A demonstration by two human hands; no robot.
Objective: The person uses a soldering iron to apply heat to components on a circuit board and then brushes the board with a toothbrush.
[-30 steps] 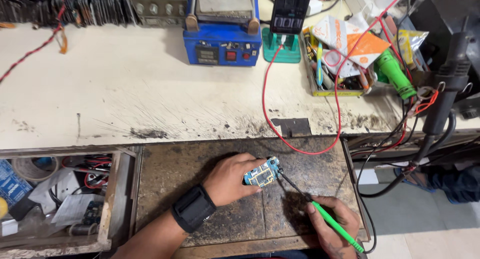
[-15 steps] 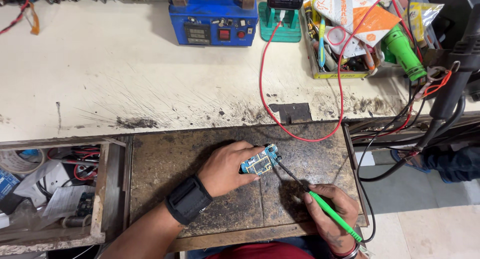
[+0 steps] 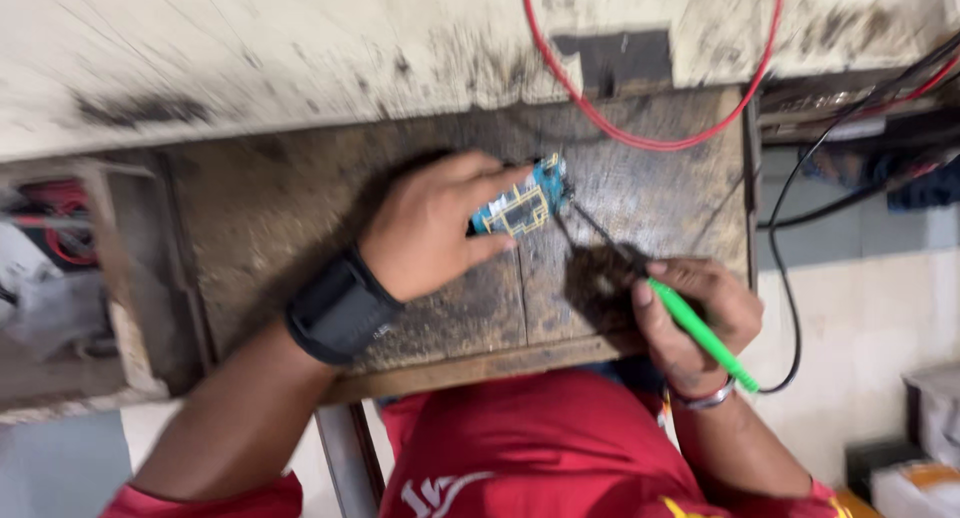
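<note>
Whole frame motion-blurred. Board (image 3: 522,206) partly hidden under left hand (image 3: 430,228); components too smeared to tell. Probe (image 3: 640,278) tip contact w/ board unclear. Red wire (image 3: 640,133) cut off at top edge. Drawer (image 3: 60,268) contents at left blurred, unidentifiable.

Your table (image 3: 250,208): dark, worn wood; carries one small blue circuit board (image 3: 522,206) and a red wire (image 3: 640,133) loop.

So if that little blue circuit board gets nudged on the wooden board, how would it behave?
The circuit board looks thin, flat and stiff, so it would probably slide, not roll. It seems light, which may be why the left hand pins it. The tool tip in the right hand could likely shift it.
</note>
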